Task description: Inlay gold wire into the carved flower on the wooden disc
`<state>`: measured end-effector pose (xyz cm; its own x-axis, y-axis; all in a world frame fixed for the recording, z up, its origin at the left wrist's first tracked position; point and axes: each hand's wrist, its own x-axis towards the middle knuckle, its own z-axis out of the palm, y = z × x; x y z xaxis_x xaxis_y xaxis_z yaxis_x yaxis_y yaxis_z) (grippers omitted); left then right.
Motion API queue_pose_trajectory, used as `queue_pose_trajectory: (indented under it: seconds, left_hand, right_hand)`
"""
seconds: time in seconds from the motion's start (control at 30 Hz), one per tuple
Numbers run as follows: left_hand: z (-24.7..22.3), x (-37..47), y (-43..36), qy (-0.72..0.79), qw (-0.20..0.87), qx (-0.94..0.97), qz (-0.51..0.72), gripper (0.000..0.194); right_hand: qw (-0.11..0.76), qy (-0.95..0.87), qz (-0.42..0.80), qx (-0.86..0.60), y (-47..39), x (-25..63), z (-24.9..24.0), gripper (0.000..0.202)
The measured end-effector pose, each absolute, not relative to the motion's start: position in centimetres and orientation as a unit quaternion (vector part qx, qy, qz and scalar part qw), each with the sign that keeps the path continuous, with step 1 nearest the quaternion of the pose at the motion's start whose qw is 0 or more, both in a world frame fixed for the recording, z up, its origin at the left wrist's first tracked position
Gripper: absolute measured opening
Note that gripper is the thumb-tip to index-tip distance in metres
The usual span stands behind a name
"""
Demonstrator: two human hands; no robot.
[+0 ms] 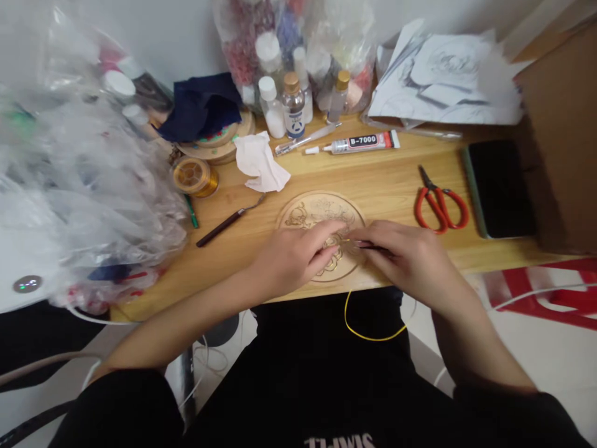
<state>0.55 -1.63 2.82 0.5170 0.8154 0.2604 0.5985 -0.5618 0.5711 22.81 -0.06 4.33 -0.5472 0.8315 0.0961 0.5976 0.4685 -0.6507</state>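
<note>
A round wooden board (291, 214) with line drawings and gold wire outlines lies at the table's front edge. My left hand (296, 255) rests over its lower left part, thumb and forefinger stretched out and apart. In my right hand (408, 255) is a slim dark tool, apparently tweezers (375, 247), its tip pointing left over the board. A short bit of gold wire (346, 240) shows at that tip, between the hands. Yellow wire (373, 339) hangs in a loop below the table edge, over my lap. The fingertips of my right hand are partly hidden.
Red-handled pliers (441, 208) and a phone (501, 190) lie on the right. Behind the board are a glue tube (364, 142), a white tissue (262, 163) and small bottles (293, 106). A dark-handled tool (221, 228), a gold wire spool (196, 177) and plastic bags (93, 180) are left.
</note>
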Motion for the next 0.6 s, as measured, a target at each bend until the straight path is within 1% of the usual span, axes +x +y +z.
queue_pose_trajectory:
  seconds: [0.1,0.23,0.3,0.47,0.6]
  left_hand:
    - [2.7,-0.5,-1.1,0.438,0.169,0.845,0.257,0.024]
    - [2.1,-2.4,-0.5,0.466,0.044,0.843,0.265,0.015]
    - [1.8,-3.1,-0.3,0.461,0.008,0.844,0.274,0.014]
    - [1.1,-3.9,-0.2,0.422,-0.015,0.871,0.252,0.014]
    - [0.9,-3.9,-0.3,0.403,0.001,0.889,0.217,0.019]
  right_hand:
    - [0.212,-0.826,0.274,-0.444,0.9,22.9,3.6,0.024]
    - [0.213,-0.803,0.279,-0.481,2.1,23.1,2.3,0.021]
    - [0.222,-0.791,0.29,-0.492,2.5,22.8,1.7,0.02]
    - [0.242,-0.777,0.289,-0.504,2.8,22.2,0.9,0.018]
    - [0.241,-0.771,0.289,-0.514,2.9,22.0,0.9,0.017]
